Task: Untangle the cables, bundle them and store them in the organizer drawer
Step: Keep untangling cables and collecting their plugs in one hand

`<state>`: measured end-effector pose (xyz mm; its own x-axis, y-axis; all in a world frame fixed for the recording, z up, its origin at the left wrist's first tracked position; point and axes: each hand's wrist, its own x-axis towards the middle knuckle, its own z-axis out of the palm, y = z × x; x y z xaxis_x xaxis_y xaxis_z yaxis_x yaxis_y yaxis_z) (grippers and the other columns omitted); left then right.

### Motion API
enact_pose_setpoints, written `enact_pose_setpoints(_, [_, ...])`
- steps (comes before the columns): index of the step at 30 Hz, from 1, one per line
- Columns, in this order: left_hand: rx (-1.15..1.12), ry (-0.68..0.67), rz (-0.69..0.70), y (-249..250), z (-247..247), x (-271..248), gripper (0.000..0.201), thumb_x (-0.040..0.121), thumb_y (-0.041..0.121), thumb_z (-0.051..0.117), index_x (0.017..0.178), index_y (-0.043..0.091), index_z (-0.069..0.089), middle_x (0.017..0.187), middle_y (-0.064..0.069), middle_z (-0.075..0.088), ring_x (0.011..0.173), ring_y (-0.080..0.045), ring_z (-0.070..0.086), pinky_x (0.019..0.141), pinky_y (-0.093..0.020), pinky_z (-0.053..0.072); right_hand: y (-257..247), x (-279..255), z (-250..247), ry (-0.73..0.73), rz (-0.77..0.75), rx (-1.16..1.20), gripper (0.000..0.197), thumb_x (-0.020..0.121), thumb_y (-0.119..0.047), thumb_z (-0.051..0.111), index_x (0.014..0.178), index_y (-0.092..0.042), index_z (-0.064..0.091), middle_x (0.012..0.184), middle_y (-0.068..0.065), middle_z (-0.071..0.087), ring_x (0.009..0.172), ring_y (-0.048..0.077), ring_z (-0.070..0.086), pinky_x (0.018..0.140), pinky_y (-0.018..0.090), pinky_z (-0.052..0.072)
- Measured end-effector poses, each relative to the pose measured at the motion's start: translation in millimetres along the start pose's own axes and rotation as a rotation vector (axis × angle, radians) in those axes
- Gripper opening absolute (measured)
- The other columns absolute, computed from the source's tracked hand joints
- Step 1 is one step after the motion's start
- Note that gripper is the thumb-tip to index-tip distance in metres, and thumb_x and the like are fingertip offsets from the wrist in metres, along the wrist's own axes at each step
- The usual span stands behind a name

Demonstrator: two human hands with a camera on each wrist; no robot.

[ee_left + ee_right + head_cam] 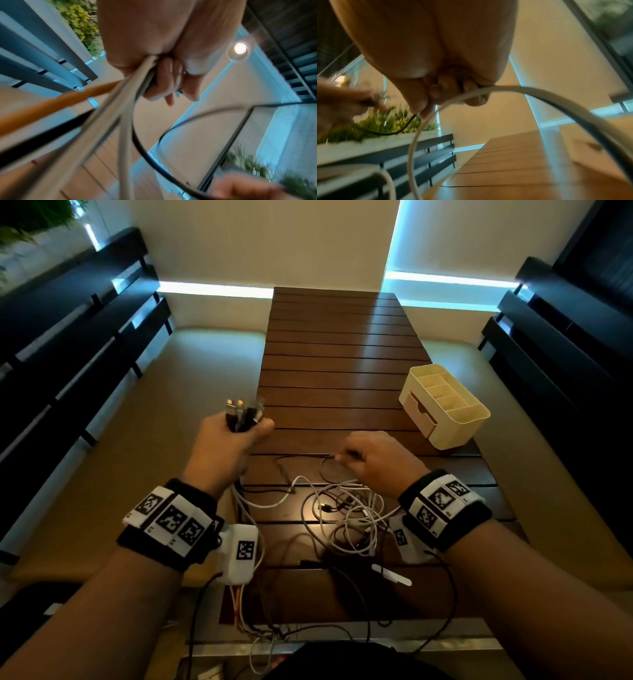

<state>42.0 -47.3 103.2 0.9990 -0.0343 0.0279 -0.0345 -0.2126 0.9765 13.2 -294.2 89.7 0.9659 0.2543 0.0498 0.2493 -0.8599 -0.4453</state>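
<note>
Dark slatted wood makes up the counter (342, 344) in the head view, with a cream organizer (445, 405) at its right edge, drawer shut. Tangled white and black cables (346, 515) lie at the near edge. Left hand (226, 446) grips a bunch of cable plugs (243, 412) above the left edge; right hand (380, 460) pinches a thin black cable (308, 456) over the tangle.

Left wrist view: fingers (164, 81) curl round white, black and orange cables, blurred.

Right wrist view: thumb and fingers (436, 92) pinch the black cable, and a white cable (530, 93) passes under the curled fingers.
</note>
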Motion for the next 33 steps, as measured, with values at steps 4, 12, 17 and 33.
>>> enact_pose_setpoints(4, [-0.089, -0.098, 0.043, 11.9, 2.2, -6.0, 0.015, 0.090, 0.024, 0.069, 0.080, 0.015, 0.061, 0.057, 0.002, 0.037, 0.044, -0.013, 0.032, 0.043, -0.025, 0.033, -3.3, 0.3, 0.3, -0.066, -0.130, -0.072, 0.020, 0.100, -0.029, 0.054, 0.099, -0.016, 0.069, 0.091, -0.011, 0.054, 0.084, 0.008, 0.051, 0.076, 0.024, 0.042])
enact_pose_setpoints(12, [0.133, -0.478, 0.108, 15.9, 27.8, -15.1, 0.023, 0.091, 0.028, 0.067, 0.081, 0.009, 0.060, 0.049, 0.010, 0.047, 0.043, -0.004, 0.040, 0.047, -0.019, 0.035, -28.6, 8.1, -18.9, 0.204, -0.380, -0.013, 0.013, 0.094, -0.021, 0.061, 0.090, -0.014, 0.071, 0.083, -0.009, 0.057, 0.071, 0.004, 0.049, 0.065, 0.017, 0.041])
enact_pose_setpoints(17, [-0.188, -0.405, 0.007, 18.1, 19.6, -12.8, 0.027, 0.086, 0.027, 0.068, 0.085, 0.003, 0.057, 0.050, 0.004, 0.032, 0.039, -0.012, 0.026, 0.039, -0.022, 0.026, -26.1, -2.7, -18.1, 0.183, -0.167, 0.296, 0.007, 0.097, -0.030, 0.061, 0.094, -0.024, 0.061, 0.075, -0.007, 0.059, 0.063, 0.005, 0.054, 0.058, 0.015, 0.044])
enact_pose_setpoints(33, [0.373, -0.078, 0.128, 19.3, 31.9, -13.2, 0.016, 0.088, 0.026, 0.072, 0.082, 0.012, 0.069, 0.075, -0.006, 0.065, 0.065, -0.010, 0.053, 0.057, -0.017, 0.038, 7.3, -2.8, -14.5, 0.177, 0.051, 0.429, 0.017, 0.101, -0.035, 0.051, 0.087, -0.033, 0.059, 0.070, -0.011, 0.056, 0.061, 0.001, 0.051, 0.060, 0.017, 0.040])
